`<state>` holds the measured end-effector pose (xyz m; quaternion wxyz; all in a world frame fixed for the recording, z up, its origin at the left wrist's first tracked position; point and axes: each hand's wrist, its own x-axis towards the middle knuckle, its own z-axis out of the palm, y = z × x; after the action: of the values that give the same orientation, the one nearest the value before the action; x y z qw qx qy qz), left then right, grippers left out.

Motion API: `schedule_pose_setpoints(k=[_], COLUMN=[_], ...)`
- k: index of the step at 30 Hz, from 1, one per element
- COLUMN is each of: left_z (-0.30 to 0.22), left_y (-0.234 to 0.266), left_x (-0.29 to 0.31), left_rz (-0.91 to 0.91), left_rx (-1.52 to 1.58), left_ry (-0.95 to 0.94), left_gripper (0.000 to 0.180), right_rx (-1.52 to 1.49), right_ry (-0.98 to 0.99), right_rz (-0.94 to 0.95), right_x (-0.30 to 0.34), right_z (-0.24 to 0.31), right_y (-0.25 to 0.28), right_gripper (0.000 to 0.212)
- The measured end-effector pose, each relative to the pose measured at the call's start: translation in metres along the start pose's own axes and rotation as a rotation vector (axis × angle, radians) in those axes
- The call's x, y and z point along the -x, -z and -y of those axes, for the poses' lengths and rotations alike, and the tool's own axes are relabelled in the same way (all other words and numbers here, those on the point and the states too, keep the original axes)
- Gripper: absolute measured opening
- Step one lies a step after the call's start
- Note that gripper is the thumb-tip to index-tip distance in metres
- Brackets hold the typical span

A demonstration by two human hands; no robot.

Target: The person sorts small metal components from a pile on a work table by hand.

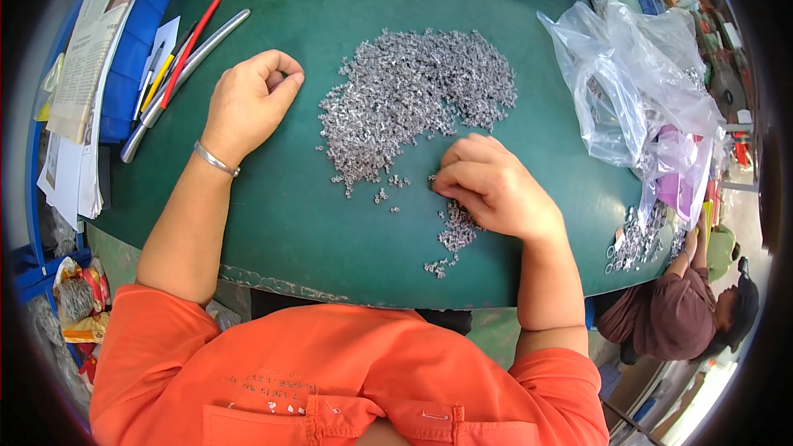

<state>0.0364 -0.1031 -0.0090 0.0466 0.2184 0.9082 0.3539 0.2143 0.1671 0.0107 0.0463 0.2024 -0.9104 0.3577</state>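
A large heap of small grey metal parts (413, 91) is spread over the middle of the green table. Left of it, my left hand (254, 103) is held with curled fingers and thumb pressed to the forefinger; anything inside is hidden. My right hand (500, 190) is closed in a pinch just in front of the heap, with a small grey part at its fingertips. Beneath and beside that hand lies a smaller group of the same parts (456, 231). A few loose parts (382, 196) are scattered between the heap and the table's near edge.
Pens (178, 66) and a long silvery strip (198, 62) lie at the left by a blue bin (132, 58) with newspapers (91, 74). Clear plastic bags (619, 91) cover the right side, near another pile of small parts (640, 239). A co-worker (669, 314) sits at right.
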Motion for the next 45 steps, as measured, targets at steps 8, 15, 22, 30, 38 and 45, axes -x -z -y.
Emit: schedule_pose_setpoints(k=[8,15,22,30,38,45], left_z=[-0.004,-0.005,-0.002,-0.001,-0.004,-0.002], left_y=[-0.002,-0.002,-0.001,-0.001,0.0,-0.001], left_x=[-0.001,0.001,0.0,0.001,0.0,0.001], left_rz=[-0.007,-0.015,0.002,-0.002,0.011,-0.003], left_rx=[0.02,0.013,0.018,0.025,0.015,0.018], left_ry=[-0.016,0.01,-0.003,-0.001,0.018,-0.014], left_gripper=[0.01,0.01,0.011,0.011,0.01,0.01], right_rx=[0.038,-0.094,-0.043,-0.11,0.08,-0.024], right_ry=[-0.055,0.02,0.111,-0.133,-0.043,-0.048], right_rz=[-0.029,0.116,0.056,-0.15,-0.031,-0.061], right_x=[-0.003,0.001,-0.011,0.002,-0.006,-0.007], right_z=[0.005,0.0,0.011,0.0,0.006,0.01], right_y=[-0.003,0.008,-0.015,-0.001,-0.009,-0.012], right_gripper=[0.019,0.024,0.03,0.015,0.014,0.012])
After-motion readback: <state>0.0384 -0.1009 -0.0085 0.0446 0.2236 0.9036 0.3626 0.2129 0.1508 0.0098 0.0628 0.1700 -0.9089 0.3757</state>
